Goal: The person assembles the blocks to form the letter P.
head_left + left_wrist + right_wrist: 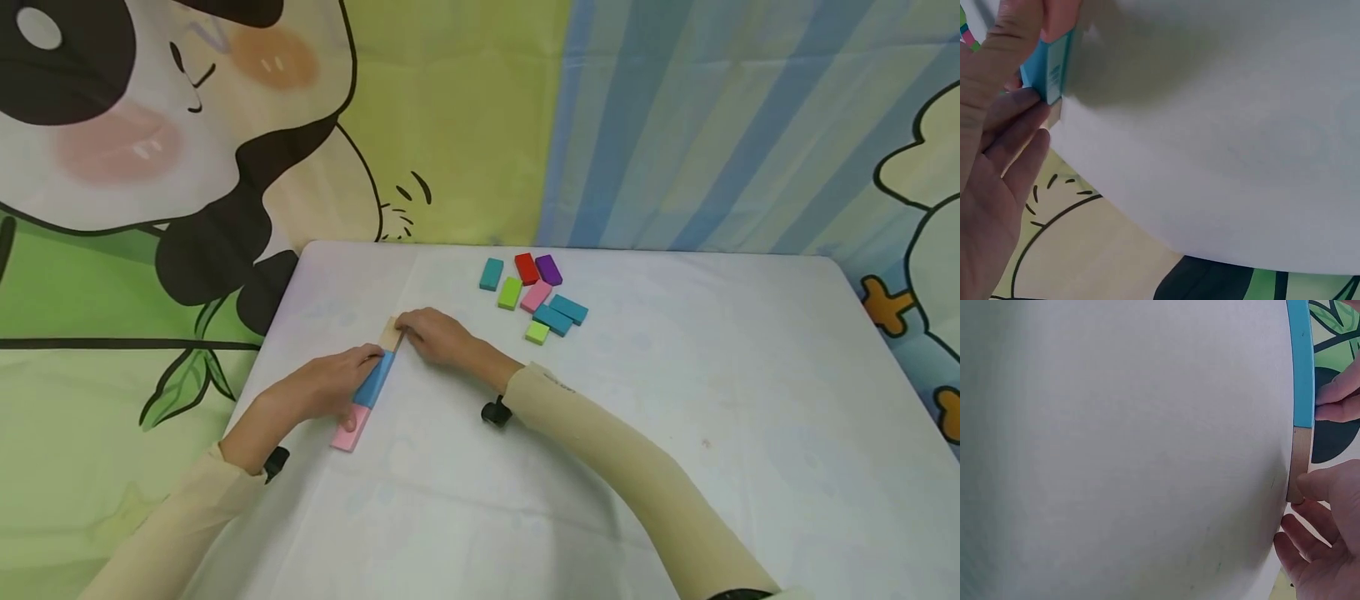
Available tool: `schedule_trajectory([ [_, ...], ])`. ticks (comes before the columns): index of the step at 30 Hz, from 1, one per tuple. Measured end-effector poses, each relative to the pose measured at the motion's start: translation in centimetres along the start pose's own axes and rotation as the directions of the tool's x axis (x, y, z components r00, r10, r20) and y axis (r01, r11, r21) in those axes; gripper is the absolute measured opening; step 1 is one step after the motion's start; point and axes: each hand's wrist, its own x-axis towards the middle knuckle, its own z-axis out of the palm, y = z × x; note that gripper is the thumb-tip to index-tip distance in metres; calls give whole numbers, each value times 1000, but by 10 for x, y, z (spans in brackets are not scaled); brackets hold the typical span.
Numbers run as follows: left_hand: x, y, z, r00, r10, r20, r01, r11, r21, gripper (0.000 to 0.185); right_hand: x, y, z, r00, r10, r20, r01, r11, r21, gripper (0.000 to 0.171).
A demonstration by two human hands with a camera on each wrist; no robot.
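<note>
Three flat blocks lie end to end in a row near the table's left edge: a pink block (347, 431), a blue block (373, 380) (1054, 65) (1302, 362) and a tan wooden block (389, 333) (1299, 464). My left hand (330, 385) lies beside the row, its straight fingertips (1335, 403) pressing the blue block's outer side and the thumb resting near the pink-blue joint. My right hand (433, 335) reaches in from the right. Its fingers (1321, 485) curl round the far end of the tan block.
A loose cluster of coloured blocks lies at the back middle of the white table (675, 400): teal (491, 273), red (527, 268), purple (548, 269), green (510, 292), pink (536, 296) and more teal and green ones. A cartoon cloth hangs behind and left.
</note>
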Motion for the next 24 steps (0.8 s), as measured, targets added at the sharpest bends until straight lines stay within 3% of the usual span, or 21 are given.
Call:
schedule_trajectory([
  [7,1,-2,0,998,32,-61,-30,999,41,113,-1,1,2,1000,3,0,-3,1000,-11,29],
  [11,7,-2,0,999,15,-34,-13,999,48,121,-2,1,1,1000,7,11,-6,1000,-24,30],
  [15,14,0,-3,1000,3,3,-4,996,93,127,-2,9,-13,1000,21,23,-19,994,-106,38],
  [19,17,2,-8,1000,10,20,-12,996,86,126,-3,34,-50,989,146,9,-141,968,-206,47],
  [24,16,4,-11,996,-29,86,29,1000,9,127,-15,86,-88,950,312,8,-301,922,-245,47],
])
